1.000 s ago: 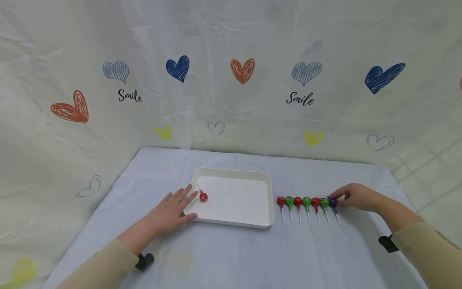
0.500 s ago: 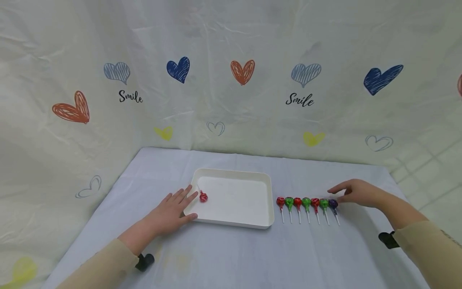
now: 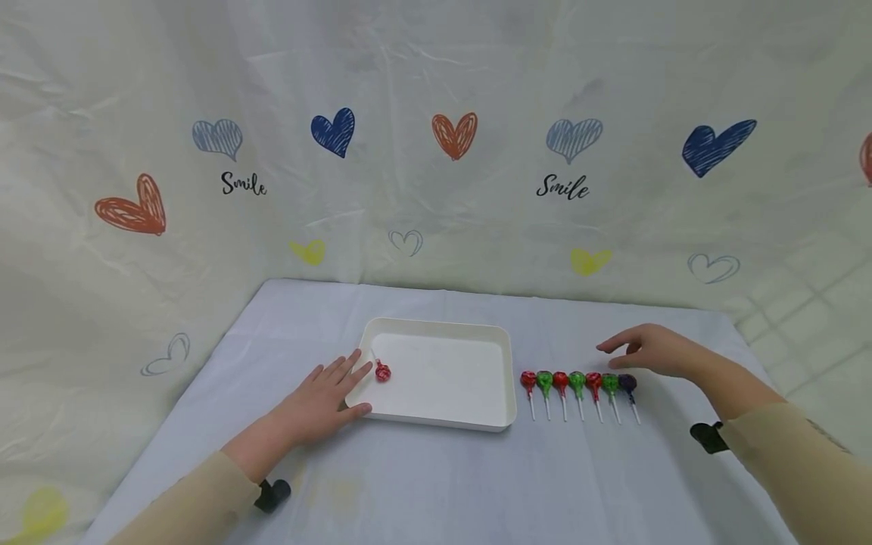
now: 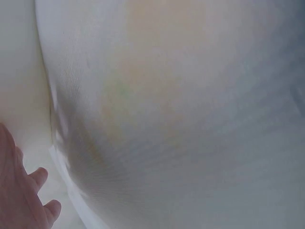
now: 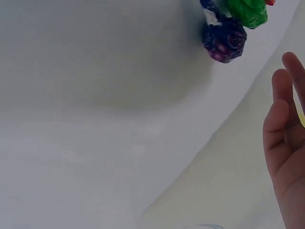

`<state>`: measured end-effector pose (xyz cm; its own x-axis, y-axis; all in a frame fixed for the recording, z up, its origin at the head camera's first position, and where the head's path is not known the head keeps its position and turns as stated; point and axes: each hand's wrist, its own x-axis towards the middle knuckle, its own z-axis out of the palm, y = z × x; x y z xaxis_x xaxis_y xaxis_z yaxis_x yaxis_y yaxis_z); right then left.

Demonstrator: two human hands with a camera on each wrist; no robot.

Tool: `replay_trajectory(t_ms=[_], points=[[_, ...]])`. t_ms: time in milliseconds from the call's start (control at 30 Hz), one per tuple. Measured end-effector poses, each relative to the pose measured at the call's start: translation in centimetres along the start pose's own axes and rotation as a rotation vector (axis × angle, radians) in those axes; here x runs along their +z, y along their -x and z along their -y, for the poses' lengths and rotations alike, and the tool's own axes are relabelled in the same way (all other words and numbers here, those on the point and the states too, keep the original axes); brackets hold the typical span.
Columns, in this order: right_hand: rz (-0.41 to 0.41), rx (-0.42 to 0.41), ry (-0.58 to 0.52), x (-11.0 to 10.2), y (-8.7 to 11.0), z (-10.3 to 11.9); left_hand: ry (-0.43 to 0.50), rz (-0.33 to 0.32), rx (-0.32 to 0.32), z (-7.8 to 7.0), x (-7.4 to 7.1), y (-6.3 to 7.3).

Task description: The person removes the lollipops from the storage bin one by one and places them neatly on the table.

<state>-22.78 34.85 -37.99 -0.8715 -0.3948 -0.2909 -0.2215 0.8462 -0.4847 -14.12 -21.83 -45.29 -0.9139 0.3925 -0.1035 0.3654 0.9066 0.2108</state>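
A row of several lollipops lies to the right of a white tray [image 3: 443, 420], their sticks toward me. Red and green wrappers alternate, and a dark purple lollipop [image 3: 627, 383] ends the row at the right. My right hand [image 3: 657, 350] hovers just above and behind that end, its fingers loosely bent, with nothing in them. In the right wrist view the purple lollipop [image 5: 224, 40] and a green lollipop [image 5: 250, 12] are apart from the fingers. Over the tray's left rim rests my left hand [image 3: 320, 401], fingers spread, beside a red lollipop [image 3: 383, 372] inside the tray.
A white cloth [image 3: 450, 484] covers the table, with faint yellowish stains at the front. Behind and on both sides hangs a pale sheet [image 3: 504, 68] printed with hearts and "Smile". Each wrist carries a small black device [image 3: 272, 496].
My right hand has let go of the purple lollipop at the row's end, risen, and shifted slightly left and away from me. The left hand has stayed on the tray.
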Motion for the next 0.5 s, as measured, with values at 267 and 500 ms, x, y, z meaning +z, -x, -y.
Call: replay_trajectory(t_ms=[267, 500], points=[[-0.006, -0.056, -0.005, 0.0, -1.8, 2.4, 0.0, -0.002, -0.005, 0.1, 0.0, 0.0], [-0.011, -0.071, -0.012, 0.3, -3.2, 5.2, 0.004, -0.006, 0.006, 0.2, 0.1, 0.0]])
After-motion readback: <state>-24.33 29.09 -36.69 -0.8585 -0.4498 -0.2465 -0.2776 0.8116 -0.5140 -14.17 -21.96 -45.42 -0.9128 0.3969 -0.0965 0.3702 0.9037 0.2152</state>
